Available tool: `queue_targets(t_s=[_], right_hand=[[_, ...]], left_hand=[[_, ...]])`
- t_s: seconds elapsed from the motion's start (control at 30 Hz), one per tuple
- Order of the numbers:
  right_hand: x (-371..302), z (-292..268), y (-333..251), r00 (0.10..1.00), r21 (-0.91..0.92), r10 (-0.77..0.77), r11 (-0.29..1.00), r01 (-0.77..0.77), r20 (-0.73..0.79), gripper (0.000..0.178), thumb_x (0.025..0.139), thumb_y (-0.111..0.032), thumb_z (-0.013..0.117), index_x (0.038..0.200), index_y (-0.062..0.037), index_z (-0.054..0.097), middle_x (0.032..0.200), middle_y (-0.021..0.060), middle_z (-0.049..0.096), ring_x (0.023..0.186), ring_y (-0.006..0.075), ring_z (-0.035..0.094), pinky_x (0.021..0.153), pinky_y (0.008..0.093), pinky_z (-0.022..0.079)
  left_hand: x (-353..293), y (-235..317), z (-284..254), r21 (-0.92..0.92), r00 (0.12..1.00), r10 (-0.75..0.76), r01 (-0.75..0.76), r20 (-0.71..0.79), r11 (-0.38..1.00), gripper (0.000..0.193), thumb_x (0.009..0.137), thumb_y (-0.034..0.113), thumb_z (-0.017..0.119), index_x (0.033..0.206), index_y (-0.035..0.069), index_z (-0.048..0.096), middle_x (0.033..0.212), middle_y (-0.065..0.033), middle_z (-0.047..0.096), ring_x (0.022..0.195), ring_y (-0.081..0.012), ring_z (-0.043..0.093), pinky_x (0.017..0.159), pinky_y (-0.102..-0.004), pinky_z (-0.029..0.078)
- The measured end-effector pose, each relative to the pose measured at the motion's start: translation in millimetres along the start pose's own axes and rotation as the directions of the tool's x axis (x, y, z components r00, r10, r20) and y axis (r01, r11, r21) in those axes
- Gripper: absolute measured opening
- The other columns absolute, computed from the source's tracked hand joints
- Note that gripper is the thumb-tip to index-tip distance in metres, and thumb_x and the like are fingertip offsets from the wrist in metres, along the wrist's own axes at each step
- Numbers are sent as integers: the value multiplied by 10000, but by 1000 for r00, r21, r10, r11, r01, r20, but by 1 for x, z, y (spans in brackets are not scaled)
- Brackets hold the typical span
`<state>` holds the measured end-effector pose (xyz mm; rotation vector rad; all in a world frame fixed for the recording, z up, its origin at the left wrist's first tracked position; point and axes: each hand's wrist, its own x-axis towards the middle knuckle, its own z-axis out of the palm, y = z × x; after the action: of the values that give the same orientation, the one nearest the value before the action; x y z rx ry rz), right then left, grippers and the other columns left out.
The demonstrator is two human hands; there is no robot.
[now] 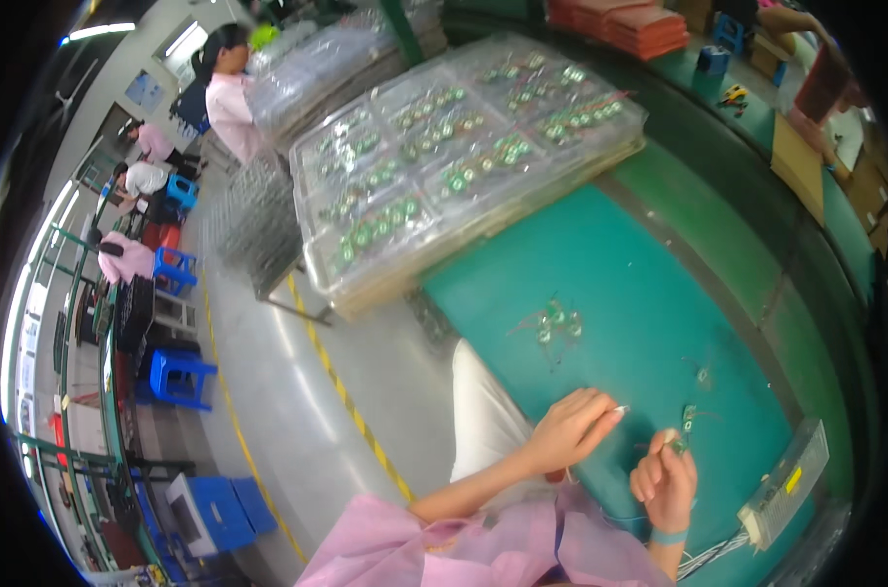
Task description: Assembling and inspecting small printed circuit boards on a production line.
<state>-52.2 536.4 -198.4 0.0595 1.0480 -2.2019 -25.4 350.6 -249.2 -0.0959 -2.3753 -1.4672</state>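
Note:
Over the green work mat [600, 264], my left hand [573, 428] is closed in a pinch, with a small whitish bit showing at its fingertips, too small to name. To its right, my right hand [665, 481] pinches a small green circuit board [678, 446] between thumb and finger. A second small circuit board [689, 419] with thin wires lies just beyond those fingertips. Farther up the mat sits a loose cluster of wired circuit boards [556, 323], and a single one [702, 374] lies nearer the right edge. A blue band circles my right wrist.
Beyond the mat stands a stack of clear plastic trays [385, 279] with wired circuit boards in compartments. A grey metal box [788, 484] with cables sits at the near right. Beside the bench runs a green conveyor [703, 230]. Blue stools [180, 377] and people stand or sit at left.

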Motion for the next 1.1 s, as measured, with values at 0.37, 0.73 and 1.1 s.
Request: queue_targets(t_s=[0.37, 0.73, 1.1], right_hand=[[-19, -3, 6, 993, -208, -95, 975, 78, -72, 230, 978, -264, 422, 912, -48, 468, 566, -24, 361, 437, 78, 307, 407, 204, 276], [-45, -4, 2, 991, -336, -24, 939, 69, 135, 96, 964, -155, 457, 981, -60, 464, 597, -4, 429, 472, 72, 328, 426, 189, 282], [-40, -4, 4, 984, -83, -56, 994, 70, 167, 170, 995, -224, 407, 1036, -64, 449, 616, -32, 358, 503, 60, 282, 453, 208, 239]], left_hand=[[-11, 26, -2, -369, 954, -173, 256, 244, 893, 157, 943, 145, 480, 919, 24, 577, 833, -22, 596, 734, -127, 517, 686, -224, 407], [-17, 67, -10, -596, 753, -93, 584, 651, 552, 237, 976, 233, 446, 861, 75, 581, 802, 10, 596, 723, -63, 501, 664, -179, 381], [-24, 79, -9, -588, 755, -230, 632, 614, 505, 192, 971, 169, 429, 877, 41, 537, 745, -50, 570, 697, -140, 547, 683, -244, 430]])
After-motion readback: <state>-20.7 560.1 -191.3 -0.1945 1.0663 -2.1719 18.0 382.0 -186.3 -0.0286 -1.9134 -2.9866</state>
